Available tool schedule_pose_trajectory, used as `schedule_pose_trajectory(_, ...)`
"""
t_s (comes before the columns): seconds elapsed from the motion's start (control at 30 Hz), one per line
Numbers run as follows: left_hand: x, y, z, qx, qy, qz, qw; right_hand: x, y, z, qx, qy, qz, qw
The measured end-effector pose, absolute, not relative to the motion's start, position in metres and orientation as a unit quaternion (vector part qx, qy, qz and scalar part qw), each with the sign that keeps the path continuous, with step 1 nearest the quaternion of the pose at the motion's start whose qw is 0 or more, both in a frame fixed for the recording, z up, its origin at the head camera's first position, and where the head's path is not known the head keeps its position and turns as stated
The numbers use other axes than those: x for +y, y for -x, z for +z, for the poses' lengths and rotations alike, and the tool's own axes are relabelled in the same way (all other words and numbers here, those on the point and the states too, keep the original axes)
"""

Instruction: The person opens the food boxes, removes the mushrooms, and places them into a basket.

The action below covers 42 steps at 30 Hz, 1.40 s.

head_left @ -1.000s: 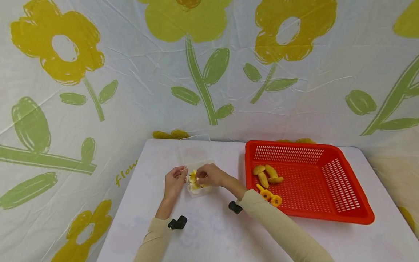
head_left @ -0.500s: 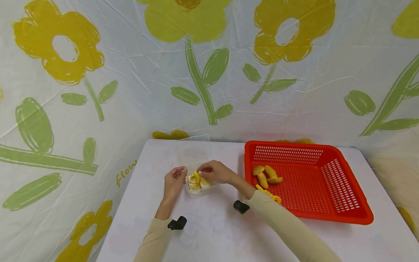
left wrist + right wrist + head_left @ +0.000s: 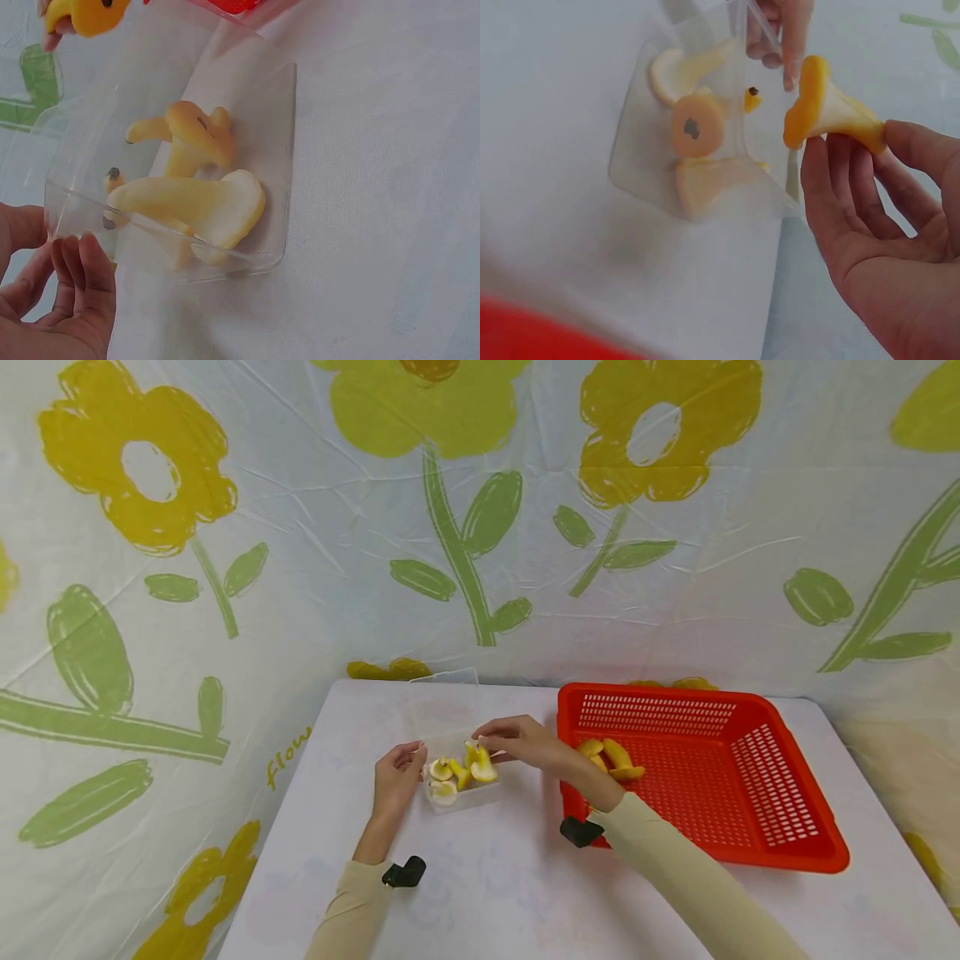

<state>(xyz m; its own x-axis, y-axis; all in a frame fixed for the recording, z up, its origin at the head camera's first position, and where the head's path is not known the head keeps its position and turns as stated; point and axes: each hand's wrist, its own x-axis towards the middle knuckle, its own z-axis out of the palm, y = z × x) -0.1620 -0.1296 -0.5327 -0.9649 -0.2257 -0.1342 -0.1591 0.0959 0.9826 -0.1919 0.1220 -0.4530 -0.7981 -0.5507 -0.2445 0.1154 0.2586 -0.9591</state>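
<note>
A clear plastic box (image 3: 465,797) with its lid (image 3: 446,706) raised stands on the table, holding several yellow and cream toy mushrooms (image 3: 195,202). At its left side, my left hand (image 3: 397,779) pinches the wall between thumb and fingers (image 3: 94,277). My right hand (image 3: 528,745) holds a yellow toy mushroom (image 3: 829,112) above the box's right side, its thumb on the stem end and its fingers underneath. In the right wrist view, the held mushroom's cap points left, toward the box (image 3: 630,161).
A red perforated basket (image 3: 806,852) stands to the right on the white table (image 3: 495,893). Yellow-brown toy mushrooms (image 3: 618,756) lie at its left end, partly hidden by my right arm. A flower-printed cloth (image 3: 300,568) hangs behind the table.
My right hand has moved right, from over the box's middle to its right side, with a mushroom between its fingers. My left hand stays at the box's left side.
</note>
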Motion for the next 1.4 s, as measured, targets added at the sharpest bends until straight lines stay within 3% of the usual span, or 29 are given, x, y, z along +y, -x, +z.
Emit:
schedule_pose_trajectory(0.83,-0.130,0.164,-0.534,-0.743,-0.129,-0.657,0.028,0.251,0.179,-0.431,0.773,0.049,-0.586,0.237)
schedule_pose_trajectory(1.4,-0.130,0.163,-0.532,-0.743,-0.127,-0.657,0.022,0.303,0.155,-0.449,0.869,0.137,-0.399,0.257)
